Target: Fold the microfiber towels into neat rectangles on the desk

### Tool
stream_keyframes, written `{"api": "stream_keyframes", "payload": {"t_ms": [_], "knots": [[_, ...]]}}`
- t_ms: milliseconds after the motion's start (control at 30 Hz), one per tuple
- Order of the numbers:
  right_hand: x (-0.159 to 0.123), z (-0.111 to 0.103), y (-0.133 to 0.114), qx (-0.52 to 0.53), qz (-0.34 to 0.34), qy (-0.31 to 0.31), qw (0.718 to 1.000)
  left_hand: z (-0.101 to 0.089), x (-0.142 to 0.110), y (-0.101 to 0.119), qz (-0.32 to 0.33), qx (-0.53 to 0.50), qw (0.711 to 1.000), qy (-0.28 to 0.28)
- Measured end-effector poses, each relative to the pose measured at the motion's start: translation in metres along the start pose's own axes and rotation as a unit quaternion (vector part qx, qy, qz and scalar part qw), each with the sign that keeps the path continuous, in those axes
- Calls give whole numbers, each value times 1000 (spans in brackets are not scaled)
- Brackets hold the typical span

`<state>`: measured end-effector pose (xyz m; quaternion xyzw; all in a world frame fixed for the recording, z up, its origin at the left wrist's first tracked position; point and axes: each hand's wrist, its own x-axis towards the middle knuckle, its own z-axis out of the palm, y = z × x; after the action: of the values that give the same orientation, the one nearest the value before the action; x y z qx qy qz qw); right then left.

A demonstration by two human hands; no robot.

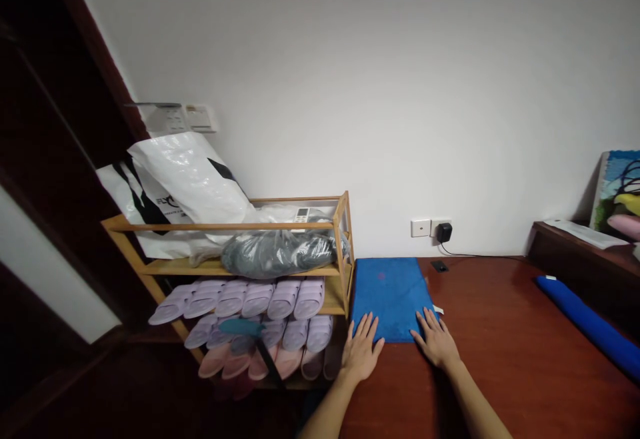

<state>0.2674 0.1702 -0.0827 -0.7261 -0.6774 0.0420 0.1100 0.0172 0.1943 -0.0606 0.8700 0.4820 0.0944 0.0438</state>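
Observation:
A blue folded towel lies flat on the reddish-brown wooden desk, close to the wall. My left hand rests on its near left corner with the fingers spread. On the near right corner, my right hand also lies flat, fingers apart. A small white tag sticks out from the towel's right edge, just beyond my right fingers. Neither hand grips anything.
Left of the desk stands a wooden shoe rack with several lilac slippers and a white bag. A black plug sits in the wall socket. Rightward lies a long blue cloth piece beside a raised shelf.

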Motion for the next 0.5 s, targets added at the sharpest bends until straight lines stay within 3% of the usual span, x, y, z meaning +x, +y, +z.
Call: {"api": "stream_keyframes", "payload": {"t_ms": [300,400,500], "knots": [[-36,2,38,15,-33,58,998,0,-1,-1,9,-3,1000,13],[-62,-4,82,17,-38,61,997,-1,-1,-1,10,-2,1000,17],[-93,-18,162,-17,19,106,994,1,-1,-1,16,1,999,29]]}}
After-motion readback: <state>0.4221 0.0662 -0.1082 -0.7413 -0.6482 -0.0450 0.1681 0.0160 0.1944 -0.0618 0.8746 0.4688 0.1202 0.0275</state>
